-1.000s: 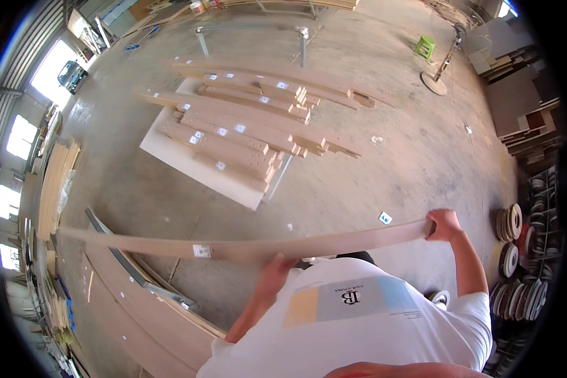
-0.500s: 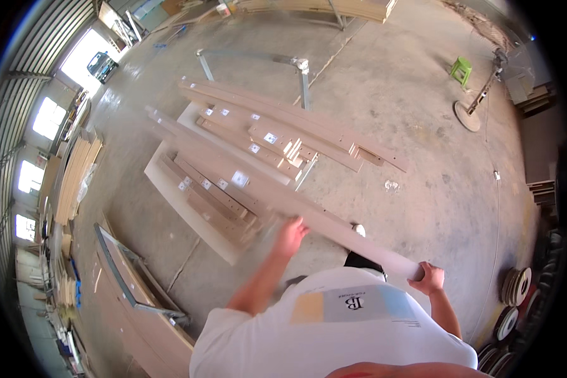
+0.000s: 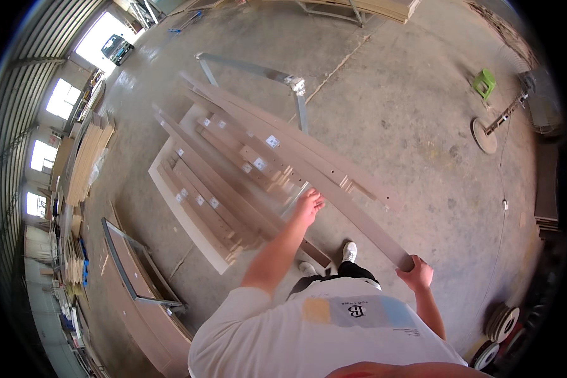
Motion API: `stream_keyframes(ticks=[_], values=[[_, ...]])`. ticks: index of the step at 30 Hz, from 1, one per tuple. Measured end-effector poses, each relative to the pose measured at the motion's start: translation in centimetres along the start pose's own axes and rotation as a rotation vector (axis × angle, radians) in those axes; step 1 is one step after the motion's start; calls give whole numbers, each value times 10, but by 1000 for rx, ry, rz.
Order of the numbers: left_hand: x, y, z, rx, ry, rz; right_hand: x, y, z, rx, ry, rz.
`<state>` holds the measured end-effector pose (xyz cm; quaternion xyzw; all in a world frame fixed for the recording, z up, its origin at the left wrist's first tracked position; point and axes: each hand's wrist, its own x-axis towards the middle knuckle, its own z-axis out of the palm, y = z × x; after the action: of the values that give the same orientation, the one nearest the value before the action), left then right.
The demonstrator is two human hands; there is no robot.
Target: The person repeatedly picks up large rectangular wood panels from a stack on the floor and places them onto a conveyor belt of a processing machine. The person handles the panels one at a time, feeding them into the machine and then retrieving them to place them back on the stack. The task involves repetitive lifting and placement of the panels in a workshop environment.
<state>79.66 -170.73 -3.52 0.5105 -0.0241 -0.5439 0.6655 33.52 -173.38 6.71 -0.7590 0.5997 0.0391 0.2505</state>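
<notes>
Board, one, at two hands; white shoes, two.

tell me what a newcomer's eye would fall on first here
Probably the long board slanting across the middle, its near end gripped in the right hand, with the left hand beside its edge. After that, perhaps the bright green stool at upper right, or the vehicle against the glaring doorway at upper left.
</notes>
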Motion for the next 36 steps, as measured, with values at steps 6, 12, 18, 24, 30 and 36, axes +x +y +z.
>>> stream_keyframes(ticks=[6,12,18,24,30,36], values=[[-50,-16,21,354,-72,-61,100,-14,0,-39,-26,-36],[-139,-101,-95,449,120,-303,201,-47,15,-1,-44,-128],[-246,-180,-249,628,297,-407,269,-80,65,-104,-92,-127],[-300,-170,-207,436,568,-461,305,-75,109,-196,-144,-24],[-334,-197,-155,390,442,-353,302,-86,100,-215,-202,-74],[-356,-236,-142,704,404,-158,294,-80,126,-185,32,-67]])
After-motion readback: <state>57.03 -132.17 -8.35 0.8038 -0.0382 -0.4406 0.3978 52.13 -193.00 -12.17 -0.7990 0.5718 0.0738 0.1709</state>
